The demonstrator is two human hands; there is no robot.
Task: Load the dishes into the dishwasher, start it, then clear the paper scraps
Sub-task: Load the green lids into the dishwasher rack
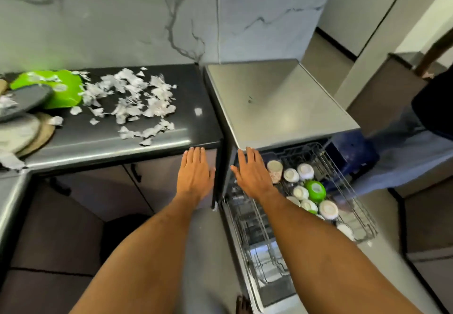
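Note:
The steel dishwasher [277, 100] stands open with its upper wire rack [353, 191] pulled out. White cups [305, 171] and a green bowl [315, 190] sit upside down in the rack. White paper scraps [137, 98] lie scattered over the black counter [196, 127]. A green plate [66, 88], a grey plate [27, 98] and beige plates [24, 132] are piled at the counter's left end. My left hand [195, 171] is held flat in front of the counter edge, holding nothing. My right hand [252, 171] hovers flat over the rack's left side, fingers straight.
The dishwasher door [267, 277] lies open and low at the lower right, with the lower rack [255, 230] above it. Dark cabinets [98, 191] stand under the counter. Another person's leg [402, 147] is at the right, beside the dishwasher. A white cable [217, 19] hangs down the marble wall.

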